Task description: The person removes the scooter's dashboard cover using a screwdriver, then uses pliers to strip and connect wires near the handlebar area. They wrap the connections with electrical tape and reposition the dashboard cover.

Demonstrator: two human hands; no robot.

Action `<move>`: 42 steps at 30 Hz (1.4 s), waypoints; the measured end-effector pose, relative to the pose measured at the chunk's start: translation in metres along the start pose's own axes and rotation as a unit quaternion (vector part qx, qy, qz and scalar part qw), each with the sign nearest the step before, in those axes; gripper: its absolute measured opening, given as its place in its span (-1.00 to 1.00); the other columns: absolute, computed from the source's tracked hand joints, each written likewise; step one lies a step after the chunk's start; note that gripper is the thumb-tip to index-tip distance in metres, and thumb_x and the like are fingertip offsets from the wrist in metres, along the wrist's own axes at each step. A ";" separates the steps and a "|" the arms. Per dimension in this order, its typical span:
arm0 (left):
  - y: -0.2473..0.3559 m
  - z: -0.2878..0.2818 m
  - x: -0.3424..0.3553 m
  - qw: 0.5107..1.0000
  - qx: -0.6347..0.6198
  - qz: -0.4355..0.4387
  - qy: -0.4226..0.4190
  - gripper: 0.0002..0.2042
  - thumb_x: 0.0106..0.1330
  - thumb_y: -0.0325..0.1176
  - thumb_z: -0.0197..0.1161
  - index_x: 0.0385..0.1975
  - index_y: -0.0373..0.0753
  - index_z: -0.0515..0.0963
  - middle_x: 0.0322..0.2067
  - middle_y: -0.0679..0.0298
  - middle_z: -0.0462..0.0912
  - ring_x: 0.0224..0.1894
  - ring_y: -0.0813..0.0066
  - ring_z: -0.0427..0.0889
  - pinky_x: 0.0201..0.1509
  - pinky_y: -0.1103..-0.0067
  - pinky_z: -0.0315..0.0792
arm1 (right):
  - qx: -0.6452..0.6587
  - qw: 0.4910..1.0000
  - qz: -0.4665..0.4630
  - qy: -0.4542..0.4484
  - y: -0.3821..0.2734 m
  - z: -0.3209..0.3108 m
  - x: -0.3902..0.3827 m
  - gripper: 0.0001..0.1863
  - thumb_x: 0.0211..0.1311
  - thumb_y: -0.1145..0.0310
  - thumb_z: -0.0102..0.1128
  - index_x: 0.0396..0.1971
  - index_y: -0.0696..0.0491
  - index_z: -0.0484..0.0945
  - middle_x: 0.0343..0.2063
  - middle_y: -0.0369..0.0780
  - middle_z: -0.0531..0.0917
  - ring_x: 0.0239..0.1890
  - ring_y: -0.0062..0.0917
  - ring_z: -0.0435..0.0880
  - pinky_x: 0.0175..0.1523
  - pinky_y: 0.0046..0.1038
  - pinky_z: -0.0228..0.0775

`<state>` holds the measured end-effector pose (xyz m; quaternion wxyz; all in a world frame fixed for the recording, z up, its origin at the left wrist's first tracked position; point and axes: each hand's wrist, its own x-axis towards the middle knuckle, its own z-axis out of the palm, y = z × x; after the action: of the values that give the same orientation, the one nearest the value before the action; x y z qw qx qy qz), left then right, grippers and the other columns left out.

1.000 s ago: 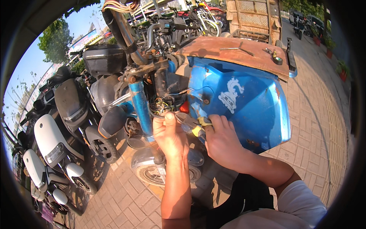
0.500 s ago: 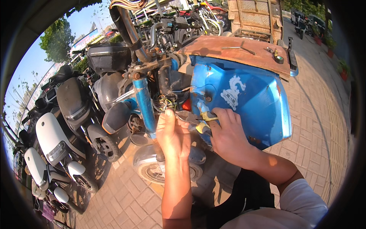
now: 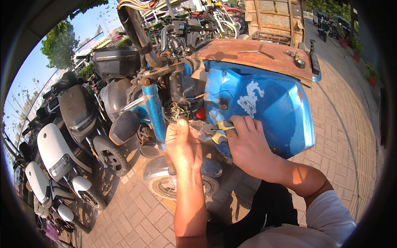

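My right hand (image 3: 250, 140) is closed around the yellow-and-dark handles of a pair of pliers (image 3: 224, 125), whose metal head points left. Close by that head, my left hand (image 3: 183, 144) is closed in a pinch, thumb up; what its fingers hold is too small to make out. Just beyond my left fingertips, a tangle of thin wires (image 3: 178, 110) hangs out behind the blue steering column (image 3: 153, 105) of a stripped vehicle. To the right of the wires sits a small red part (image 3: 201, 113). A blue body panel (image 3: 273, 109) stands beyond my right hand.
On a rust-brown board (image 3: 240, 46) above the panel lie a T-shaped wrench (image 3: 258, 52) and a roll of tape (image 3: 300, 63). Below my hands is the front wheel (image 3: 161, 187). Parked scooters (image 3: 62, 149) line the left; brick paving (image 3: 136, 215) runs underneath.
The view has shifted slightly. Both hands keep nearly the same place and grip, with the pliers still beside my left fingers.
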<state>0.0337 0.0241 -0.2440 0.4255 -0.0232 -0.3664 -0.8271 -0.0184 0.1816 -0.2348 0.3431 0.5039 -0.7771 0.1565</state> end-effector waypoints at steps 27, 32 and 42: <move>-0.002 -0.015 0.017 0.987 0.127 0.096 -0.020 -0.83 0.21 -0.54 0.35 -0.46 -0.21 0.44 -0.51 0.45 0.49 -0.49 0.75 0.34 -0.32 0.77 0.31 | 0.128 0.975 0.046 -0.177 0.002 0.004 0.007 -0.79 -0.11 0.51 0.23 -0.41 0.27 0.51 -0.19 -0.03 0.37 -0.11 -0.18 0.39 -0.14 -0.26 0.28; -0.004 -0.018 0.018 0.985 0.122 0.113 -0.034 -0.84 0.22 -0.54 0.35 -0.45 -0.23 0.46 -0.51 0.43 0.51 -0.47 0.74 0.37 -0.31 0.75 0.35 | 0.117 0.978 0.048 -0.166 -0.001 0.012 0.006 -0.76 -0.12 0.49 0.26 -0.41 0.28 0.51 -0.19 -0.03 0.37 -0.11 -0.18 0.39 -0.13 -0.27 0.29; -0.008 -0.026 0.021 0.986 0.133 0.092 -0.033 -0.88 0.23 -0.48 0.34 -0.34 -0.28 0.52 -0.45 0.27 0.62 -0.44 0.58 0.56 -0.31 0.68 0.44 | 0.153 0.986 0.063 -0.031 -0.006 0.032 0.000 -0.84 -0.14 0.46 0.23 -0.52 0.21 0.52 -0.32 -0.09 0.39 -0.22 -0.26 0.45 -0.19 -0.32 0.36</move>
<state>0.0221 -0.0039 -0.2602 0.4864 -0.0274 -0.4839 -0.7270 -0.0251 0.1606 -0.2582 0.2270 0.5048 -0.7848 0.2788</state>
